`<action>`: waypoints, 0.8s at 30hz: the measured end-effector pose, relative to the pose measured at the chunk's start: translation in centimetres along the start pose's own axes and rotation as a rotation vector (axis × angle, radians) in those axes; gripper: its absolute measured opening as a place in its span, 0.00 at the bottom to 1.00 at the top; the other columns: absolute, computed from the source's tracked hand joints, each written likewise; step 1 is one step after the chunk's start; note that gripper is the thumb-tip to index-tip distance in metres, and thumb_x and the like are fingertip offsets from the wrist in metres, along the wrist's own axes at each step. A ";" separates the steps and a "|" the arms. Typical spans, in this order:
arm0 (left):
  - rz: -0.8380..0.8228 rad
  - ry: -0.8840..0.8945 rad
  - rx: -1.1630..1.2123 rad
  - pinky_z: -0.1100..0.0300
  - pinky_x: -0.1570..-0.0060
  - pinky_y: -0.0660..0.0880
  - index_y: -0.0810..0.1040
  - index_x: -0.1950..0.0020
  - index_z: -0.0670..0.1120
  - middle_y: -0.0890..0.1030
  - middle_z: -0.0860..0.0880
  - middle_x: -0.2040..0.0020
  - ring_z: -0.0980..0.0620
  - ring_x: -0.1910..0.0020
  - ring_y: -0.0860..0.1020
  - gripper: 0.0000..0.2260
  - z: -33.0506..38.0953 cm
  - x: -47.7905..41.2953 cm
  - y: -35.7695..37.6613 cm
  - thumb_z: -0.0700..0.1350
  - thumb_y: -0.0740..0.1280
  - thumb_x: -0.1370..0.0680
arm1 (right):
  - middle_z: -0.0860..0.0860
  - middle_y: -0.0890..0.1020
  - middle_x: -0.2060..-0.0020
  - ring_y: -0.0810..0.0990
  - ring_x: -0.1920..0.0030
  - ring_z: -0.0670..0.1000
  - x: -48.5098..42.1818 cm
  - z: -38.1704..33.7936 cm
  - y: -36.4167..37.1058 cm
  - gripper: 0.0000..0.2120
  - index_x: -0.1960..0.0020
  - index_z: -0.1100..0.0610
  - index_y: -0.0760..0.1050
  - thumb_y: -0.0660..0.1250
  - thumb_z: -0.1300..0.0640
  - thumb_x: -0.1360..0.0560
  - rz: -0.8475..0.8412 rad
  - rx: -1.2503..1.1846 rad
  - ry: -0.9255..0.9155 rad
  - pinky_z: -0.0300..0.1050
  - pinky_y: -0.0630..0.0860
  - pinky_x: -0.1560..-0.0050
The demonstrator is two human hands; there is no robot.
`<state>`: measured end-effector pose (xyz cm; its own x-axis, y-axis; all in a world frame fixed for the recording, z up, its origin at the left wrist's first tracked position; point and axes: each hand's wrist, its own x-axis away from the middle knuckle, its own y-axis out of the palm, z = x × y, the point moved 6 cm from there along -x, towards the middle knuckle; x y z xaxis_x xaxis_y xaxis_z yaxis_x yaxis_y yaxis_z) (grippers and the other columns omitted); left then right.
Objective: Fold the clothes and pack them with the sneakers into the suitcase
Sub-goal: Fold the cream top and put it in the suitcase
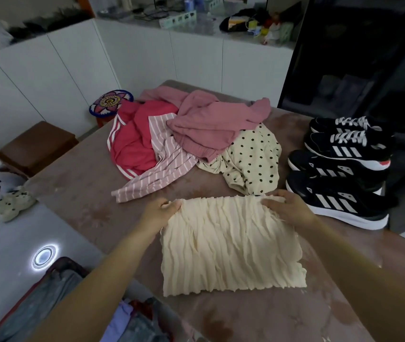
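Cream top lies flat on the surface, long axis left-right — left hand and right hand each pinch a far corner. Next fold probably comes toward the body; suitcase sits lower left — nearer the left hand.

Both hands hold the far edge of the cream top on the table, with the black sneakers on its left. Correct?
Wrong side: the head view shows the black sneakers right of the cream top. The left hand and right hand do hold its far edge.
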<state>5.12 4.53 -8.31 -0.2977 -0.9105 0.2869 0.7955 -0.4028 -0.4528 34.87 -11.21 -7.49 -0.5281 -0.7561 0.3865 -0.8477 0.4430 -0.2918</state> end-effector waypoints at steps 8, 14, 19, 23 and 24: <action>0.101 0.090 -0.147 0.53 0.43 0.75 0.71 0.35 0.53 0.78 0.53 0.41 0.54 0.42 0.77 0.27 -5.5 -0.6 0.1 0.62 0.67 0.30 | 0.53 0.78 0.50 0.76 0.43 0.56 -1.8 3.1 -0.1 0.24 0.41 0.55 0.75 0.70 0.41 0.30 0.201 0.452 -0.062 0.48 0.72 0.48; 0.013 -0.066 0.098 0.62 0.46 0.71 0.65 0.34 0.54 0.73 0.62 0.42 0.65 0.45 0.74 0.33 -6.4 4.2 3.2 0.54 0.77 0.34 | 0.50 0.72 0.35 0.72 0.36 0.53 0.5 7.3 0.1 0.41 0.30 0.48 0.64 0.70 0.32 0.37 0.220 0.251 0.112 0.49 0.69 0.44; 0.003 -0.017 0.062 0.60 0.44 0.67 0.63 0.36 0.53 0.71 0.61 0.46 0.57 0.43 0.72 0.24 -4.6 3.9 4.6 0.47 0.72 0.27 | 0.52 0.74 0.36 0.72 0.35 0.57 0.0 7.5 1.5 0.32 0.28 0.53 0.62 0.71 0.49 0.27 0.157 0.232 0.077 0.48 0.68 0.42; 0.126 0.063 -0.131 0.54 0.38 0.68 0.64 0.30 0.51 0.66 0.55 0.40 0.54 0.40 0.69 0.31 -3.9 2.5 2.8 0.56 0.71 0.29 | 0.56 0.80 0.42 0.78 0.42 0.59 -0.6 6.0 0.8 0.25 0.31 0.59 0.68 0.69 0.56 0.25 0.227 0.366 -0.013 0.42 0.69 0.51; 0.136 0.104 -0.178 0.56 0.37 0.66 0.62 0.28 0.51 0.63 0.55 0.39 0.56 0.39 0.67 0.33 -3.4 2.0 2.3 0.56 0.72 0.29 | 0.57 0.81 0.43 0.78 0.44 0.58 -0.9 5.8 0.7 0.24 0.32 0.59 0.69 0.69 0.55 0.25 0.221 0.397 -0.016 0.41 0.68 0.52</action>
<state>4.55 1.44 -11.65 -0.2545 -0.9585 0.1286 0.7292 -0.2776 -0.6255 35.04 -13.00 -13.07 -0.6908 -0.6731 0.2643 -0.6286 0.3782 -0.6796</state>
